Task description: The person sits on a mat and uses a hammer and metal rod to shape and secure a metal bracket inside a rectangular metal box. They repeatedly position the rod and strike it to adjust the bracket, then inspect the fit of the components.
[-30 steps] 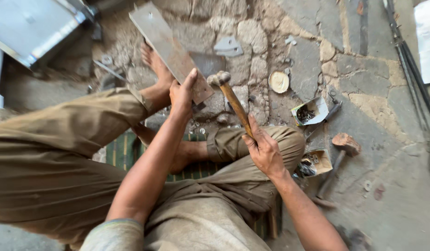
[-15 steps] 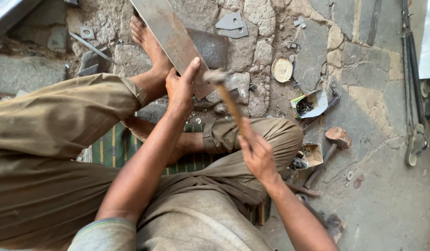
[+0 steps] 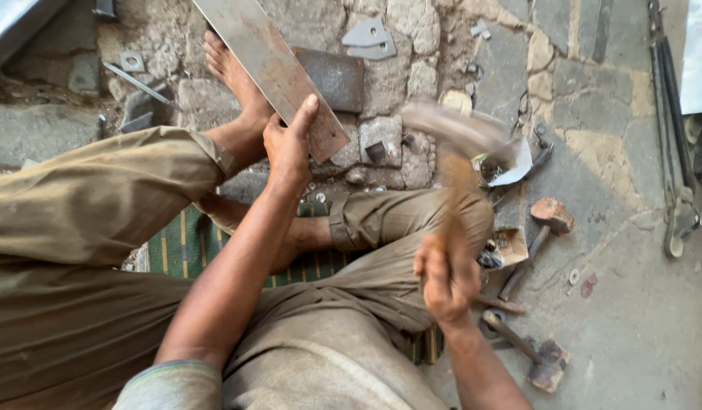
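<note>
I sit on the ground in olive trousers. My left hand point(image 3: 288, 143) presses down on the near end of a long flat metal plate point(image 3: 269, 70) that lies slanted over a dark steel block point(image 3: 336, 78); my bare foot point(image 3: 231, 72) rests beside the plate. My right hand point(image 3: 446, 275) grips the wooden handle of a hammer point(image 3: 455, 163), raised above my right knee; its head is blurred with motion, up near the block's right side.
Two more hammers point(image 3: 548, 220) point(image 3: 544, 363) lie on the stone floor at right, beside small open boxes point(image 3: 509, 165). Cut metal pieces point(image 3: 370, 36) lie at the top; long metal tools point(image 3: 670, 129) lie at far right. A green striped mat point(image 3: 185, 247) is under my legs.
The hammer head has swung up and back from the plate's end toward the right. My right hand has drawn back toward my body. The left hand stays on the plate.
</note>
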